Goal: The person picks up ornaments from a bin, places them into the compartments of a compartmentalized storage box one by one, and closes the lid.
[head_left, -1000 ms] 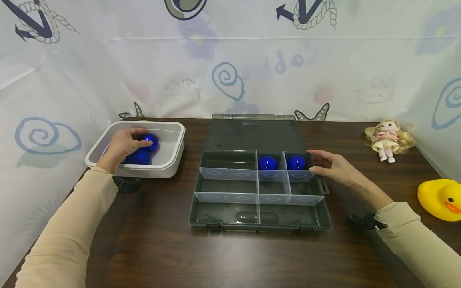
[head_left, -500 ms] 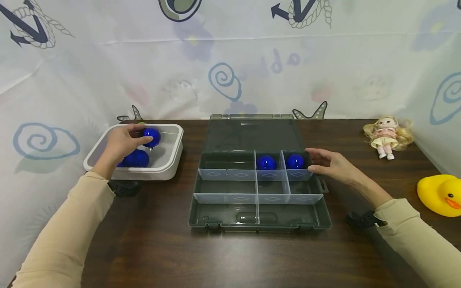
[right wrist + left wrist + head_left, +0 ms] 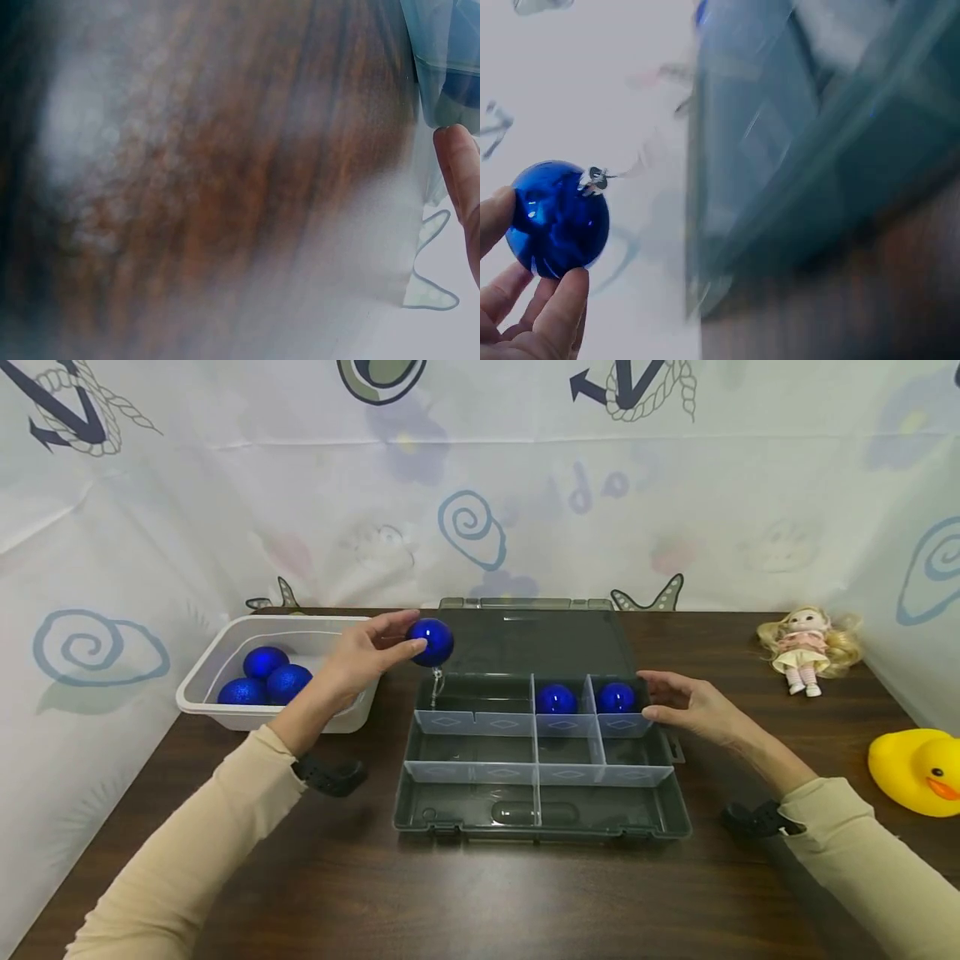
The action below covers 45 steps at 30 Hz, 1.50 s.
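Observation:
A shiny blue Christmas ball with a silver cap and hanging loop is pinched between the thumb and fingers of my left hand. The ball is held in the air over the left back part of the grey divided box; its cap points down in the head view. In the left wrist view the same ball shows its metal cap. My right hand rests its fingertips at the box's right back side. Two blue balls sit in separate back-row compartments, the right one near my right fingertips.
A white tub at left holds three blue balls, some glittery. The box's lid lies open towards the back. A doll and a yellow rubber duck stand at the right. A printed cloth hangs behind.
My left hand has lifted the blue Christmas ball out of the white tub and carried it right, to over the box. My right hand has stayed at the box's side.

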Motion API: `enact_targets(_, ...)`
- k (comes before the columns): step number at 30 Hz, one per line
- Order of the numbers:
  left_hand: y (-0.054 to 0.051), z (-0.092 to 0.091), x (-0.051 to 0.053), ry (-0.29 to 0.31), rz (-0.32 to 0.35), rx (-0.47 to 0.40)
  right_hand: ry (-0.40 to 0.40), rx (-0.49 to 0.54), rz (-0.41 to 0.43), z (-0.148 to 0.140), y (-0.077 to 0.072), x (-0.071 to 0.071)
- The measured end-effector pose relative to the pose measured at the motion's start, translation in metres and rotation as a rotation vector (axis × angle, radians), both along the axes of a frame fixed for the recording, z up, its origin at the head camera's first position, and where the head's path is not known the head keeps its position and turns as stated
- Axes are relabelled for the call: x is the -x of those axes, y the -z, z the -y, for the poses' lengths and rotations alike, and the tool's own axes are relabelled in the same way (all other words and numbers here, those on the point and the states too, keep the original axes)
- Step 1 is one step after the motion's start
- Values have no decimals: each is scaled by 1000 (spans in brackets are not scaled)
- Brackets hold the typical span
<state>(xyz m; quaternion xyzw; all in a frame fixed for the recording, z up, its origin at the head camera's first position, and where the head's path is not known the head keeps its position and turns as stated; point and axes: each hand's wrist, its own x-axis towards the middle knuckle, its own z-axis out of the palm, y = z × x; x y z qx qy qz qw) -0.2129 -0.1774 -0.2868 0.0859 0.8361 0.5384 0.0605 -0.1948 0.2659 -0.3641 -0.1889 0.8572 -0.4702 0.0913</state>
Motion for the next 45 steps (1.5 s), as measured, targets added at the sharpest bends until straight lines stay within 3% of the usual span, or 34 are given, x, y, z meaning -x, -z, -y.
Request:
enact_targets(4, 17, -22, -2, 22, 4, -50, 6, -11, 0, 0, 1, 1)
enact_targets(8, 30, -35, -4, -16, -31, -86, 0, -5, 2, 0, 1, 0)
enact_targets(12, 32, -39, -2, -100, -80, -122, 0, -6, 8, 0, 0, -1)
enact_targets(16, 28, -38, -1, -134, -89, -133, 3, -13, 9, -1, 1, 0)
enact_targets(20, 30, -38, -3, -108, -61, -102, 0, -20, 6, -2, 0, 0)
enact_targets(28, 47, -37, -12, -15, -14, 64, 2, -7, 28, -2, 1, 0)
enact_targets(35, 49, -39, -16, 62, -47, 202, 4, -4, 26, -2, 1, 0)
enact_targets(40, 47, -33, -16, 84, -71, 192, 10, -13, 28, -2, 1, -1)
enact_targets(45, 35, -6, -16, 71, -118, 129, 9, -15, 20, -1, 0, 0)
